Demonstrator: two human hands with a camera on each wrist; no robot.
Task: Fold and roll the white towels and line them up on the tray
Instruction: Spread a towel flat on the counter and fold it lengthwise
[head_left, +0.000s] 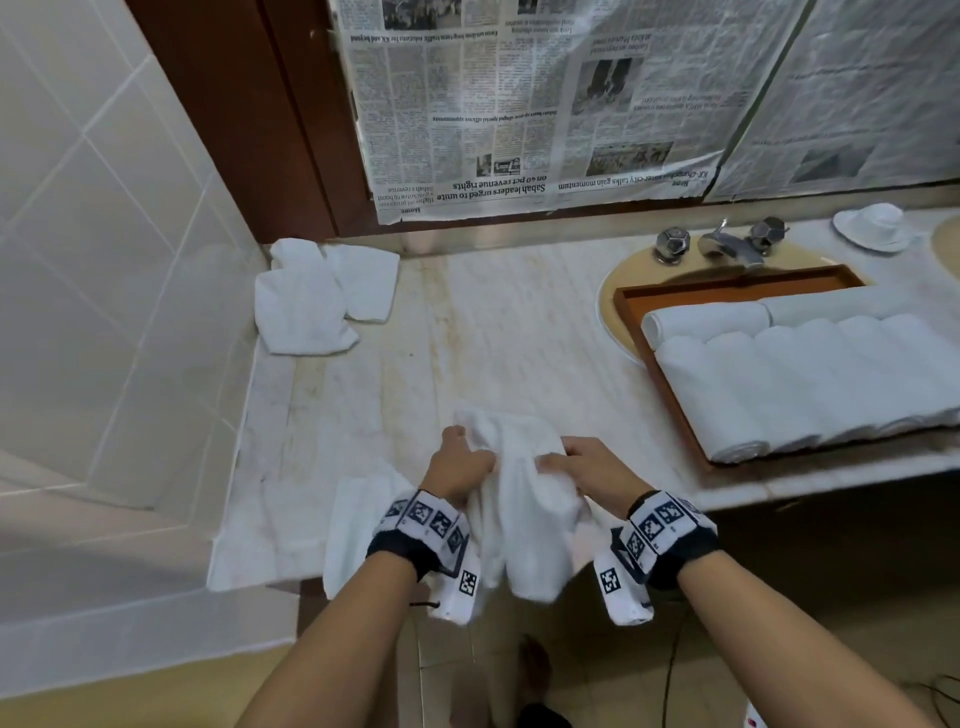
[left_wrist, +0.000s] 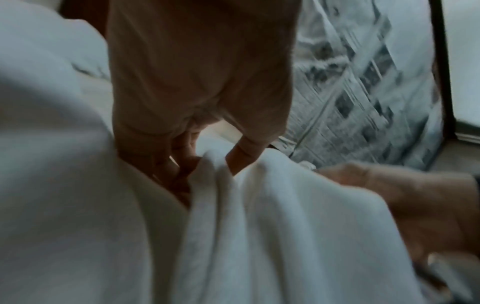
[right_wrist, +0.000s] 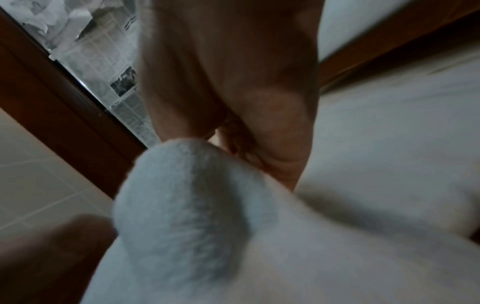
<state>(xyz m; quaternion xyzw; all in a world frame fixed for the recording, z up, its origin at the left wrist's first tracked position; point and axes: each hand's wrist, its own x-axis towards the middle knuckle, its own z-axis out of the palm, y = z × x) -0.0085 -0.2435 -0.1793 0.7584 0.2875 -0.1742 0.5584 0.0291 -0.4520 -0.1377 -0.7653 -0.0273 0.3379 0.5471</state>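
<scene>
Marble counter (head_left: 498, 322), tiled wall (head_left: 104, 208), seemingly bathroom.

I see newspaper sheets (head_left: 519, 104) taped upside down behind the marble surface (head_left: 493, 332). A chrome faucet (head_left: 727, 244) stands at the basin's far rim, with a white cup on its saucer (head_left: 875, 227) just right of it.

The towel (head_left: 524, 488) in the hands is plain white, like the rolled towels (head_left: 810, 379) on the orange-brown tray (head_left: 670, 374). The counter (head_left: 493, 332) is pale cream marble with tan streaks. Black-and-white square markers pattern the wristbands (head_left: 426, 525).
</scene>
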